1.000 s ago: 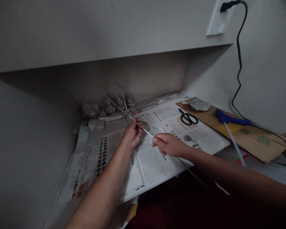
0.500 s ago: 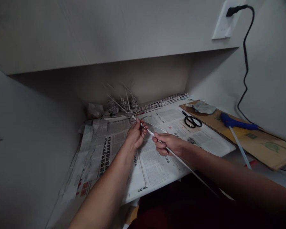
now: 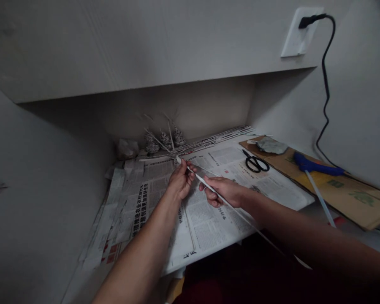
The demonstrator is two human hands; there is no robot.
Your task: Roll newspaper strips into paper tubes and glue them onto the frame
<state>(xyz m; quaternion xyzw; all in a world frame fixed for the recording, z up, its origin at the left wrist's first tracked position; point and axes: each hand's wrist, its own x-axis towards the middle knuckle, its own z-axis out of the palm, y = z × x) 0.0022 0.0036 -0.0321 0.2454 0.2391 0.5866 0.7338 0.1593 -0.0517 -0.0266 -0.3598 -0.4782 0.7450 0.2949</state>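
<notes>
Over the newspaper (image 3: 205,230), my left hand (image 3: 181,180) is closed on a thin white paper stick (image 3: 236,210), which looks like a rolled paper tube. My right hand (image 3: 221,191) grips the same stick farther down, fingers curled around it. From there its tail runs past the front edge toward my lap. Just beyond my left fingertips, several paper sticks (image 3: 156,159) spread out from a crossing point like spokes. Whether the held stick is joined to them is hard to make out.
Several rolled paper sticks (image 3: 221,136) lie at the back beside small woven cone shapes (image 3: 152,144). Black scissors (image 3: 256,164) rest on the right. Beyond them, a cardboard sheet (image 3: 342,185) carries a blue glue gun (image 3: 319,166), a glue stick in it, and a grey lump (image 3: 271,145).
My right fingers have shifted slightly on the stick, loosening a little and moving toward my left hand. My left hand stays nearly in place. The whole view has tilted slightly.
</notes>
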